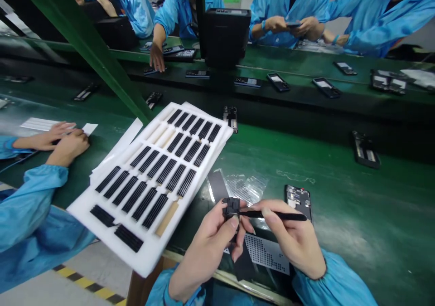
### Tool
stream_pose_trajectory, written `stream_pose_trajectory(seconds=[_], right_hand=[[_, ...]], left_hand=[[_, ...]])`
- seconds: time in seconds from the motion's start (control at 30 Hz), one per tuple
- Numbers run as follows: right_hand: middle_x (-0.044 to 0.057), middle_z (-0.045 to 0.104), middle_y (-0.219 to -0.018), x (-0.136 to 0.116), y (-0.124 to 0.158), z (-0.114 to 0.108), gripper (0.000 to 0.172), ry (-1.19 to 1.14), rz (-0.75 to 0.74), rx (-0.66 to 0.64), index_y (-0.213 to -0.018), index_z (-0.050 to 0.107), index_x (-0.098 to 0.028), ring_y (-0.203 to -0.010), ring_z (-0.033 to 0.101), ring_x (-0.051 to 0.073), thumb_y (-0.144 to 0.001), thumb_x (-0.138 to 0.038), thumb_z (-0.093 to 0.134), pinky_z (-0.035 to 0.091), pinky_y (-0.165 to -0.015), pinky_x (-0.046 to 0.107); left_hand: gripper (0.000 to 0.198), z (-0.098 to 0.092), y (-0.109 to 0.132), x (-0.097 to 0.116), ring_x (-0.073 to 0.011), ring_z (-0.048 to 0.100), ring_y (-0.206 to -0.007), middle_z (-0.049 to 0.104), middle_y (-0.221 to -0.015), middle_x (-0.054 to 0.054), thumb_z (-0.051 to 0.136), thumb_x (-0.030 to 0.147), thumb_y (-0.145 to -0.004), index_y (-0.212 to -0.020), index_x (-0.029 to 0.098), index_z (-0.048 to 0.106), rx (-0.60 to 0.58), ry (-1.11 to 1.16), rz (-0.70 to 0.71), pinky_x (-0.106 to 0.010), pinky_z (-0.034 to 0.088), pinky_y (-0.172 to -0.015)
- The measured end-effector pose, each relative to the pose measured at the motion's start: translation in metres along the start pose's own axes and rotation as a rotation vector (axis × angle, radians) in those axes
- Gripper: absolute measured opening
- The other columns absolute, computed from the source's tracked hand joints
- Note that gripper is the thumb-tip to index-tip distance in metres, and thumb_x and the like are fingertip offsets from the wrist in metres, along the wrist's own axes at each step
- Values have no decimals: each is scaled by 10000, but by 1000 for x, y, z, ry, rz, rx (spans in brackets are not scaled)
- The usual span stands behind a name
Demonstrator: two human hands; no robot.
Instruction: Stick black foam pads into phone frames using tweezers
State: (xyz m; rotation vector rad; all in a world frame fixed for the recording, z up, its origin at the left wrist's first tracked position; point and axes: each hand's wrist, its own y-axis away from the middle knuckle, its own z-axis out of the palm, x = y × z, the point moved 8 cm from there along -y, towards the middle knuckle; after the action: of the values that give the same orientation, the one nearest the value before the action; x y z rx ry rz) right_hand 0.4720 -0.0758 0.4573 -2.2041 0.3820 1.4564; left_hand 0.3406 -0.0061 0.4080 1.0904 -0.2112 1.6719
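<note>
Between the thumb and fingers of my left hand (207, 240) is a small black component (232, 205), roughly square; its exact kind I cannot make out. My right hand (297, 240) grips a pair of black tweezers (285, 216), whose tip meets the side of the component. Below both hands lies a pale sheet with rows of small black dots (268, 255), partly covered by a dark strip (243, 267). Behind my right hand rests an opened phone (299, 198) with its inner board exposed. Clear plastic film with dotted sheets (243, 187) lies just beyond my left hand.
A white foam tray (144, 263) with several rows of black strips juts over the table edge at left. Beside it are a co-worker's hands (70, 143). More opened phones, such as one (365, 149), lie on the dark conveyor. Co-workers in blue sleeves handle phones opposite.
</note>
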Motion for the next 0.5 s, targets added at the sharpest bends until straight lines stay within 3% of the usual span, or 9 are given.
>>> stream_pose_trajectory(seconds=[0.17, 0.27, 0.4, 0.43, 0.5], right_hand=[[43, 799, -985, -13, 15, -2, 206, 35, -81, -20, -1079, 748, -252, -878, 769, 201, -978, -211, 574, 622, -752, 252], [54, 801, -951, -18, 20, -6, 186, 40, -73, 3, -1033, 766, -249, -845, 772, 219, -975, -271, 591, 636, -729, 283], [64, 787, -888, 9, 23, -26, 242, -34, 141, 249, -923, 753, -231, -765, 770, 221, -988, -382, 576, 654, -697, 313], [67, 783, -886, 20, 25, -23, 255, -61, 190, 251, -915, 744, -221, -747, 769, 219, -987, -400, 576, 656, -684, 313], [73, 777, -882, 39, 29, -1, 275, -118, 233, 126, -923, 734, -202, -732, 768, 216, -982, -423, 581, 657, -670, 307]], left_hand=[[343, 4, 9, -1, -104, 510, -613, 654, -903, -80, 504, 304, -1002, -1294, 137, 570, 14, 36, -6, -237, 401, -523], [354, 5, 15, 0, -99, 495, -593, 669, -920, -89, 486, 278, -998, -1310, 131, 568, 14, 3, -26, -240, 400, -528], [419, -22, 34, 7, -120, 535, -662, 666, -1028, -74, 449, 384, -1028, -1408, 211, 487, 177, -326, 66, -264, 482, -627], [432, -33, 42, 7, -134, 551, -691, 665, -1018, -66, 446, 394, -1028, -1424, 224, 472, 249, -448, 100, -269, 497, -647], [427, -53, 60, 4, -172, 602, -760, 671, -974, -64, 445, 360, -1025, -1427, 219, 483, 366, -765, 148, -286, 522, -687]])
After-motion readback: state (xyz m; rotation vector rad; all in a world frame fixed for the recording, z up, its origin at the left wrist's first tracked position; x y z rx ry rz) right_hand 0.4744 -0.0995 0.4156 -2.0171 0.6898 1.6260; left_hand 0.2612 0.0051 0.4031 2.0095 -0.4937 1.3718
